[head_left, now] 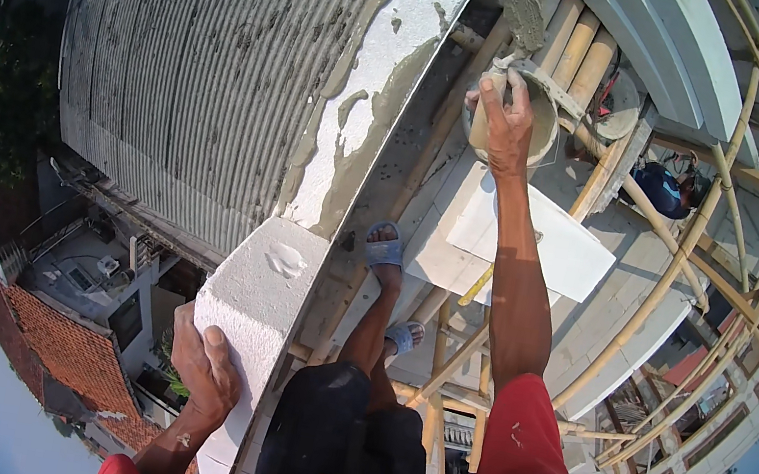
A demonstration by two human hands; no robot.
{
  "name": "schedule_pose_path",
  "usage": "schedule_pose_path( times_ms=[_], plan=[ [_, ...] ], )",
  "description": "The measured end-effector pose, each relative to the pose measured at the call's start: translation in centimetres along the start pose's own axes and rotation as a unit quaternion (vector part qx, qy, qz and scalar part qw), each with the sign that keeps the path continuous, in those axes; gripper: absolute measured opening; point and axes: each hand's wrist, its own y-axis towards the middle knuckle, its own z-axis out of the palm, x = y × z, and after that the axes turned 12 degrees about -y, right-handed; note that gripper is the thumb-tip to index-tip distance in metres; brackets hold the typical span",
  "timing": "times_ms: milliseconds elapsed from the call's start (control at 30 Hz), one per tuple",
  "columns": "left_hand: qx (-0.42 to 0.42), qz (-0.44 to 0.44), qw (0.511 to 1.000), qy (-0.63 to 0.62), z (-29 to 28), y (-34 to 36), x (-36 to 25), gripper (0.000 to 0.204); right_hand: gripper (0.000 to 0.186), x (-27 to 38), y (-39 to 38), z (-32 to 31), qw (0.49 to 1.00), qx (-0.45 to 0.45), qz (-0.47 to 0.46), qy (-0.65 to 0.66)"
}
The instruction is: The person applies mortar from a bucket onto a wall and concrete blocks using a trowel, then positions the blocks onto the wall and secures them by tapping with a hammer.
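Observation:
My right hand [507,123] is closed round the pale handle of a trowel [523,7], up and to the right of the wall. Grey mortar coats the trowel's blade, which points away from me. Just beneath this hand stands a round bucket [547,134], partly hidden by the hand. My left hand [207,371] lies against the left side of a white lightweight block [270,269], fingers stretched along it. The block sits on the wall line, with a shallow hollow in its top. Beyond it, the white wall top [376,68] carries uneven patches of wet mortar.
A corrugated roof [199,60] borders the wall's left side. Bamboo scaffold poles [721,182] surround me, and my sandalled feet [384,253] stand between wall and white panels [561,251]. A yellow-handled tool [476,285] lies nearby. Another person [662,189] is lower down at right.

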Motion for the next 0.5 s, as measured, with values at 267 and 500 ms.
schedule_pose_path(
  times_ms=[267, 500],
  plan=[
    [0.003, -0.005, 1.000, 0.023, -0.1, -0.1, 0.4, 0.050, 0.024, -6.3, 0.1, 4.3, 0.848, -0.077, -0.297, -0.432],
    [-0.011, -0.011, 1.000, -0.004, 0.0, -0.2, 0.5, 0.048, 0.032, -8.0, -14.7, -0.8, 0.908, -0.044, -0.121, -0.399]
  ],
)
